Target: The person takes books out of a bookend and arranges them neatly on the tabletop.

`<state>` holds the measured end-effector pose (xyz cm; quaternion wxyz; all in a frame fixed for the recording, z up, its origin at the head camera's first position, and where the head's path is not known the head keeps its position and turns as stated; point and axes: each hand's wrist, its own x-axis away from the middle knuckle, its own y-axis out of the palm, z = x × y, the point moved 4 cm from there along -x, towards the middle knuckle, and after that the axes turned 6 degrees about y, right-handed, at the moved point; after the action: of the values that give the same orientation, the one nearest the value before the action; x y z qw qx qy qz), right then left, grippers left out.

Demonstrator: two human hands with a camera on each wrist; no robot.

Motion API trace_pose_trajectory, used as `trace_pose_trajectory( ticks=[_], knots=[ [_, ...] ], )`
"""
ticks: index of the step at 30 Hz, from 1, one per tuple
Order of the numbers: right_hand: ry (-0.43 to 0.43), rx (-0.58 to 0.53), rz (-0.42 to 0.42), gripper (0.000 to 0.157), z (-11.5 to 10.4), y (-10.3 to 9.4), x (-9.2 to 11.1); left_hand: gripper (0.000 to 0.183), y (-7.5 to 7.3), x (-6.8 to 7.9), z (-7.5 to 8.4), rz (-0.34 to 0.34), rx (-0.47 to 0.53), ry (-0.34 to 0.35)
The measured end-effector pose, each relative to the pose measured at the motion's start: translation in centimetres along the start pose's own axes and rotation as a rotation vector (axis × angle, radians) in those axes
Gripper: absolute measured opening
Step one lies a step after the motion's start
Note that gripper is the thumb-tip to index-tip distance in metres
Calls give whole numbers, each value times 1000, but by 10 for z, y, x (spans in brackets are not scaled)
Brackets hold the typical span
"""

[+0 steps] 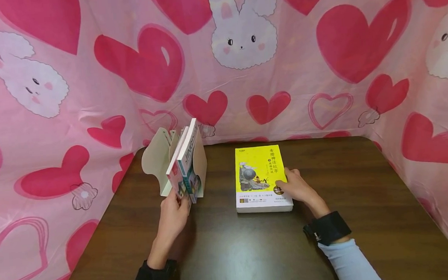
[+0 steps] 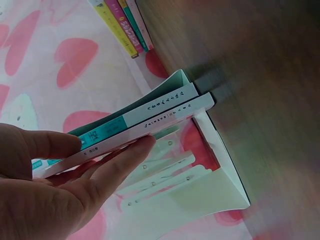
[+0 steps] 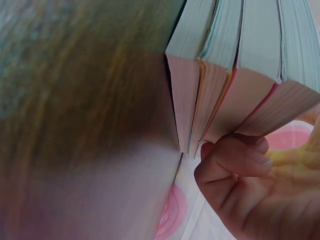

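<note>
Head view: by the left hand's [image 1: 173, 216] thumb and fingers two books [image 1: 189, 155] are pinched, partly inside the holder [image 1: 154, 162] near the worktop's [image 1: 234, 246] far left corner; by the right hand's [image 1: 303, 189] curled fingers a stack [image 1: 261, 176], midway along the far edge, is gripped at its right side. Slick, fairly light books are likely, best held by the spines; the heavier stack could slide apart unless clasped from both sides.

The surface [image 1: 230, 246] looks like dark wood grain, smooth with a glossy glare patch. Backdrop [image 1: 205, 81] is creased cloth, pretty matt. Book stack [image 1: 258, 176] is paper, smooth cover on top, finely ridged page edges. Book holder [image 1: 155, 159] is smooth and matt, plastic or painted metal, can't tell. Wristbands [image 1: 331, 228] look like matt fabric, sleeve [image 1: 350, 260] soft cloth.
</note>
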<state>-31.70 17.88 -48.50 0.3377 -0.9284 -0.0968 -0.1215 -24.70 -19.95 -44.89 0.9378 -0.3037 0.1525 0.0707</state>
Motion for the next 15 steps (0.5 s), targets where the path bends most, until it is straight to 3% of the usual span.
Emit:
trace_pose_trajectory(
  ticks=[8, 15],
  knots=[
    [-5, -10, 9, 72, 0, 1, 3, 46, -4, 12, 0, -23, 9, -31],
    [6, -5, 6, 73, 1, 0, 0, 43, -6, 14, 0, 4, 7, -33]
  ],
)
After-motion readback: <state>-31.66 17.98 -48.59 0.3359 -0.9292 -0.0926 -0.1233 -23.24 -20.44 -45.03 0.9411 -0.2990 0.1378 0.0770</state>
